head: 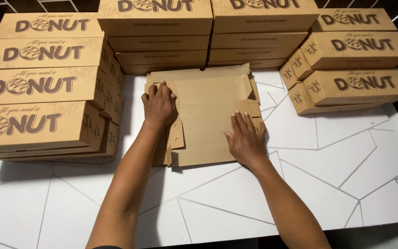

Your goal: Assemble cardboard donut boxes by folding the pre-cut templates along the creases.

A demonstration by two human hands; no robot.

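Note:
A flat, unfolded brown cardboard box blank [208, 110] lies in the middle of the white table [328, 175]. My left hand [159, 105] presses down on the blank's left side flap, fingers curled over its folded edge. Along the lower right edge rests my right hand [245, 137], laid flat on the card with fingers spread. Neither hand holds anything loose. The blank's far edge stands slightly raised against the stacked boxes behind.
Folded brown printed cardboard boxes stand in stacks around the blank: a tall stack at left [42, 87], two stacks at the back [157, 37] [263, 32], a lower stack at right [351, 64]. The table has grey line patterns; its right edge meets a dark tiled floor.

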